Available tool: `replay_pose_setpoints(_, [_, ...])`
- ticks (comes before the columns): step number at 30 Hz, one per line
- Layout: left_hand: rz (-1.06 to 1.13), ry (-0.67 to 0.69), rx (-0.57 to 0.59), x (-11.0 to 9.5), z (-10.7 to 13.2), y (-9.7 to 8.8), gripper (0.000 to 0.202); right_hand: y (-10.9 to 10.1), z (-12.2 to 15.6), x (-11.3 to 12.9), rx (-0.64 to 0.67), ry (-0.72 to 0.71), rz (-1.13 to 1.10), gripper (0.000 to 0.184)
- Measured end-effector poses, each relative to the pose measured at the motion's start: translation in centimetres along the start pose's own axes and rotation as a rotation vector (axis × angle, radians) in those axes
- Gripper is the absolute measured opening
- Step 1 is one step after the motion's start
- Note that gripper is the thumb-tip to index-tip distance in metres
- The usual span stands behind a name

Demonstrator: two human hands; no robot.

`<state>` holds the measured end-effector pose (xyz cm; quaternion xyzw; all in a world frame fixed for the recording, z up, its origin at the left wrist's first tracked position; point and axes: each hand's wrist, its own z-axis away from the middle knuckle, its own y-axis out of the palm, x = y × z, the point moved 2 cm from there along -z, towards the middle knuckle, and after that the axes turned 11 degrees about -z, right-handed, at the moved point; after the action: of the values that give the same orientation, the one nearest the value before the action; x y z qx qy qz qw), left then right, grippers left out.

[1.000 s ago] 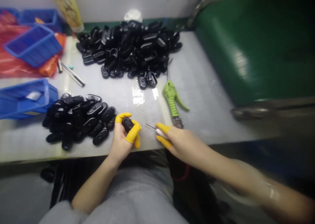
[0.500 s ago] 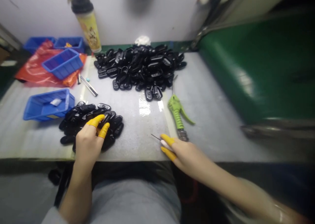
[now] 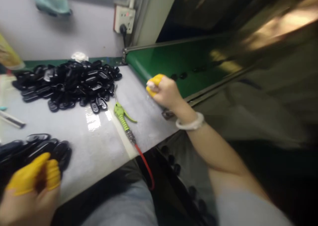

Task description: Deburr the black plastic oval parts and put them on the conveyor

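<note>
At the near left, left hand [image 3: 32,189]: thumb and finger, in yellow covers [image 3: 53,174], bend close with a small dark gap between them; I cannot tell if they pinch anything.
Small black heap [image 3: 41,147]: on the table [image 3: 104,146], just past the left fingertips, going out of sight on the left. The left hand is far nearer to it than the right. I cannot tell if the fingers touch it.
Way the pieces point: most long sides slant, from near left to far right.
Look of the pieces: long, round at the ends, black and shiny, a bit blurry.
Green air gun [image 3: 121,117]: lies between the two hands, with a red hose [image 3: 145,163] hanging off the near edge.
Right hand [image 3: 167,90]: a fist, curled tight around a small white thing [image 3: 151,84], by the table end of the green belt [image 3: 146,58], well apart from the small heap.
Big black heap [image 3: 72,82]: at the back of the table, more shiny black pieces.
Black bits [image 3: 183,75]: on the belt, past the fist, too blurry to tell.
</note>
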<state>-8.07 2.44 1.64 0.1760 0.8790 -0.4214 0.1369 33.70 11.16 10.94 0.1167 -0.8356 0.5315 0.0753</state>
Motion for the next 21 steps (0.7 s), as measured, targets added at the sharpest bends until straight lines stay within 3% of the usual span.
replay_pose_setpoints(3, [-0.077,0.354,-0.064,-3.6,2.0,1.4,0.032,-1.5,-3.3,-7.4,-0.099,0.118,0.113,0.018])
replay_pose_setpoints(5, [-0.011,0.481,-0.066,-5.5,2.9,2.0,0.031,-1.9,-4.2,-10.9,-0.121,0.139,0.131,0.023])
replay_pose_setpoints(8, [0.122,0.446,-0.002,-6.9,3.5,2.5,0.030,-1.9,-4.1,-13.3,-0.117,0.141,0.114,0.031])
replay_pose_setpoints(10, [0.289,0.315,0.173,-7.1,3.7,2.8,0.029,-1.6,-3.5,-12.9,-0.115,0.157,0.098,0.043])
replay_pose_setpoints(13, [0.678,-0.038,0.583,-7.4,3.8,3.5,0.040,-0.9,-1.7,-8.9,-0.108,0.141,0.031,0.065])
replay_pose_setpoints(16, [1.061,-0.408,0.853,-7.9,3.6,3.9,0.051,0.4,1.8,-1.3,-0.004,-0.017,-0.147,0.064])
replay_pose_setpoints(17, [1.157,-0.466,0.914,-8.2,3.4,3.9,0.053,1.0,3.3,1.7,0.062,-0.126,-0.235,0.063])
replay_pose_setpoints(19, [1.298,-0.490,1.037,-8.6,3.3,3.9,0.056,2.3,6.5,7.8,0.156,-0.514,-0.487,0.056])
replay_pose_setpoints(21, [1.359,-0.485,1.099,-8.8,3.5,3.8,0.059,3.8,9.2,12.3,0.243,-0.734,-0.610,0.049])
